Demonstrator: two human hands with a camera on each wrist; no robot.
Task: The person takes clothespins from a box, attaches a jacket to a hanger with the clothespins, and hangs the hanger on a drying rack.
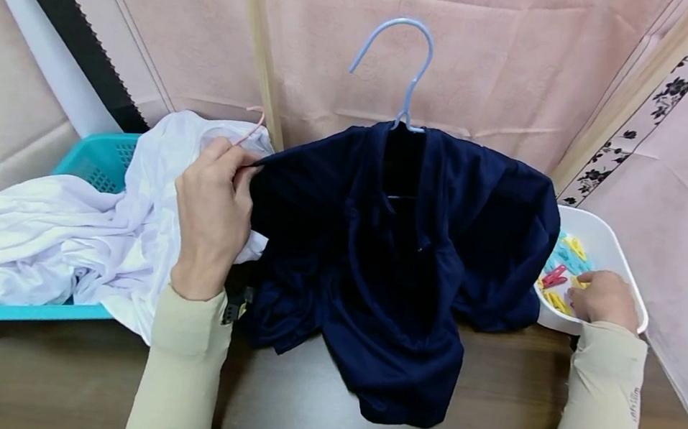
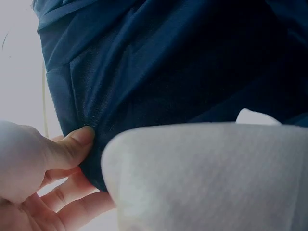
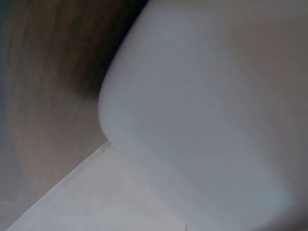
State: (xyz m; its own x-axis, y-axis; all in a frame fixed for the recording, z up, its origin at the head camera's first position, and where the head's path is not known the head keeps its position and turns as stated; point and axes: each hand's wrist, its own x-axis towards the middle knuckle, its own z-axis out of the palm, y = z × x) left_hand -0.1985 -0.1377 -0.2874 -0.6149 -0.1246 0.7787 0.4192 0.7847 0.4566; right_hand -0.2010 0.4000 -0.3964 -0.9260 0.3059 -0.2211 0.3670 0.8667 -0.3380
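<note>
A navy shirt [image 1: 313, 203] with an open collar is on a light blue wire hanger [image 1: 414, 86], its hook pointing up against the backdrop. With thumb and fingers, my left hand [image 1: 213, 215] pinches the shirt's left edge, and the thumb [image 2: 82, 137] presses on the dark cloth in the left wrist view. Off to the right, my right hand [image 1: 608, 300] reaches into a white tub [image 1: 621, 262] of yellow, blue and red clothespins [image 1: 554, 275]. Its fingertips are down among the pins and mostly hidden; I cannot tell whether they hold one.
At the left, white garments [image 1: 60, 235] spill over a teal basket [image 1: 97, 157]. A pink hanger hook [image 1: 258, 123] pokes up behind my left hand. Wooden posts [image 1: 257, 29] and pink cloth stand behind the brown tabletop [image 1: 291, 418]. The tub's blurred wall [image 3: 192, 110] fills the right wrist view.
</note>
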